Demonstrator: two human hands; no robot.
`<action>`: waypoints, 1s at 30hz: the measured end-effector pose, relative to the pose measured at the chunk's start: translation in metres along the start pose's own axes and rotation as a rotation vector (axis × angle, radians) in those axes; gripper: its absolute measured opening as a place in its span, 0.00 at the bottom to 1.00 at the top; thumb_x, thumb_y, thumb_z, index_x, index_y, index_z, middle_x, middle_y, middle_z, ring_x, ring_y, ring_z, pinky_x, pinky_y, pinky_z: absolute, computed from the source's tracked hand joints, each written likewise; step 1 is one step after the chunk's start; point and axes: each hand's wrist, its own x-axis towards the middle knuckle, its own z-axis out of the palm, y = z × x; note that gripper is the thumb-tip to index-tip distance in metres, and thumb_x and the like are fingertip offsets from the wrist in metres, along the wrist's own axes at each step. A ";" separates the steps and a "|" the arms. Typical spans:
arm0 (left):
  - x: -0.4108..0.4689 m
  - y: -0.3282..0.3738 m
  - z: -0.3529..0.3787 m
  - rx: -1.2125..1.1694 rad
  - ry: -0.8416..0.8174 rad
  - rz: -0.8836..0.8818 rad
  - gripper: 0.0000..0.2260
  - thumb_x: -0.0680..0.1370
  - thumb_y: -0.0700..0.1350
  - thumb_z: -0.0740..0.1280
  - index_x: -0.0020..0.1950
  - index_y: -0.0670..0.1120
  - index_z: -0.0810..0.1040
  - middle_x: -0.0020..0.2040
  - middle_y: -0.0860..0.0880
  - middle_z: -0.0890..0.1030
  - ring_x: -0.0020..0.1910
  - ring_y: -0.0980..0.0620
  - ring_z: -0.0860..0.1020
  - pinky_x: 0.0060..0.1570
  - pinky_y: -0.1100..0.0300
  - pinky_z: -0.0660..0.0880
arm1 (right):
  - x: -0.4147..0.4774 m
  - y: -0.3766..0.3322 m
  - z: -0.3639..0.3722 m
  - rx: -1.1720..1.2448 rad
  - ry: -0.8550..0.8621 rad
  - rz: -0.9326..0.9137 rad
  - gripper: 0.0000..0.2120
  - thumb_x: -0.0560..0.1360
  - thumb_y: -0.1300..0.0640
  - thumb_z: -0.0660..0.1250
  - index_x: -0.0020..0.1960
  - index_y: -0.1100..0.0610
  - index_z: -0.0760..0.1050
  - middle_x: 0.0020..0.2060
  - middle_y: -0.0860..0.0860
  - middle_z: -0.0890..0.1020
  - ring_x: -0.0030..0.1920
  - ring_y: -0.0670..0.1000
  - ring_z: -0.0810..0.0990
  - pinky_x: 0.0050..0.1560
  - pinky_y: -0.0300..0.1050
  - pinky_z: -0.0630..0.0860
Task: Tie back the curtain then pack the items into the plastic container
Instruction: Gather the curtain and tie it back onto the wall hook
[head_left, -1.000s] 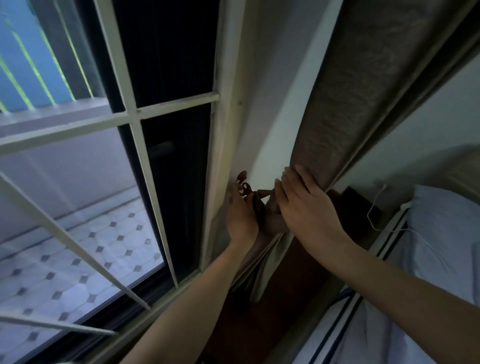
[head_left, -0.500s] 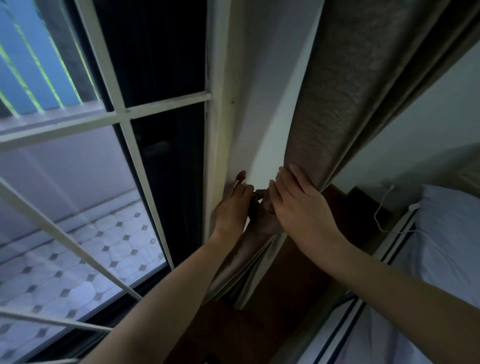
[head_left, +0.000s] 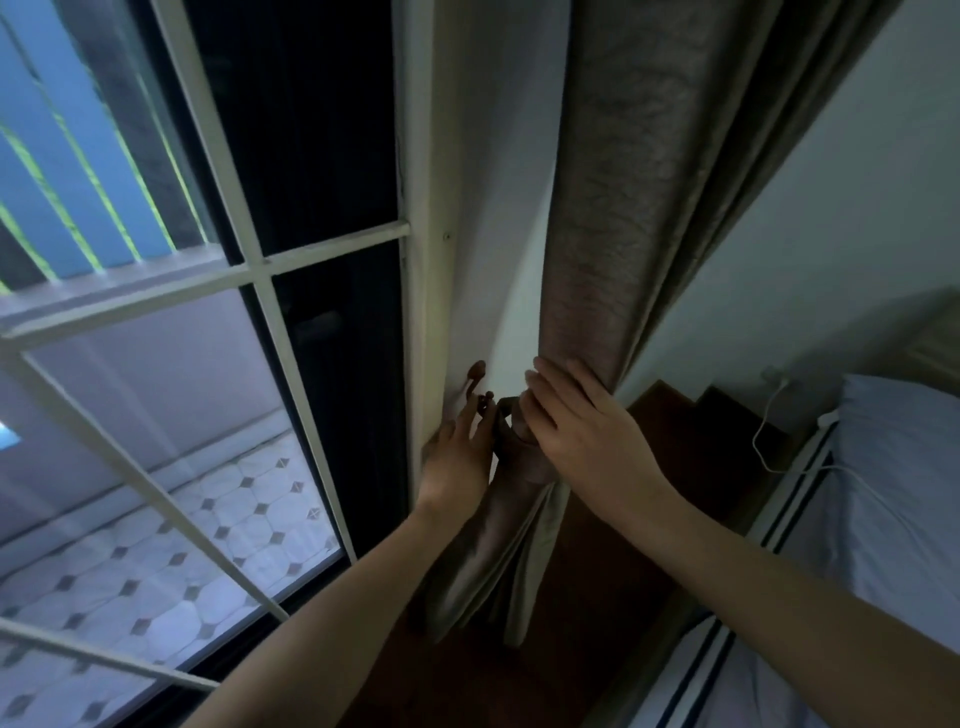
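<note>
Over on the left, the white window bars (head_left: 156, 332) are crossing in front of the glass, and the tiled balcony floor (head_left: 156, 561) is showing pale beyond them. Moving in, the cream window frame (head_left: 421, 260) is running straight up, and a small brown hook (head_left: 475, 375) is sitting on the wall just beside it. The left hand (head_left: 457, 460) is lying right below that hook, fingers pointing up, fingertips touching the hook's lower prongs and the end of a dark tie-back band (head_left: 506, 415). Whether it's pinching the band, I can't tell from here. Next over, the curtain (head_left: 623, 234) is hanging in one gathered bunch, brown side out, pale lining showing beneath, the band circling it at its narrowest point. The right hand (head_left: 582, 428) is gripping that bunch, fingers curling round the fabric just above the band. Further right, a white cable (head_left: 757, 439) is trailing down onto the bed (head_left: 893, 493)
</note>
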 end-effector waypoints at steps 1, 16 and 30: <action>-0.004 0.000 -0.005 -0.039 0.067 0.056 0.25 0.79 0.41 0.62 0.75 0.49 0.62 0.73 0.46 0.66 0.64 0.44 0.73 0.59 0.51 0.72 | -0.007 -0.001 0.003 0.089 0.057 0.019 0.16 0.76 0.60 0.61 0.62 0.62 0.75 0.67 0.61 0.74 0.71 0.60 0.68 0.76 0.56 0.54; -0.025 -0.010 -0.034 -0.020 0.291 0.532 0.12 0.75 0.52 0.69 0.55 0.47 0.79 0.50 0.48 0.79 0.49 0.49 0.76 0.47 0.55 0.76 | -0.049 -0.020 0.051 0.740 0.186 0.305 0.14 0.76 0.51 0.65 0.59 0.54 0.77 0.55 0.53 0.78 0.54 0.51 0.75 0.46 0.43 0.79; -0.004 -0.010 -0.110 -0.182 0.072 0.376 0.08 0.76 0.46 0.65 0.50 0.44 0.80 0.47 0.45 0.81 0.52 0.45 0.75 0.51 0.51 0.74 | -0.016 -0.028 0.029 1.126 0.382 0.620 0.05 0.75 0.59 0.69 0.50 0.55 0.76 0.49 0.47 0.76 0.49 0.44 0.75 0.49 0.32 0.72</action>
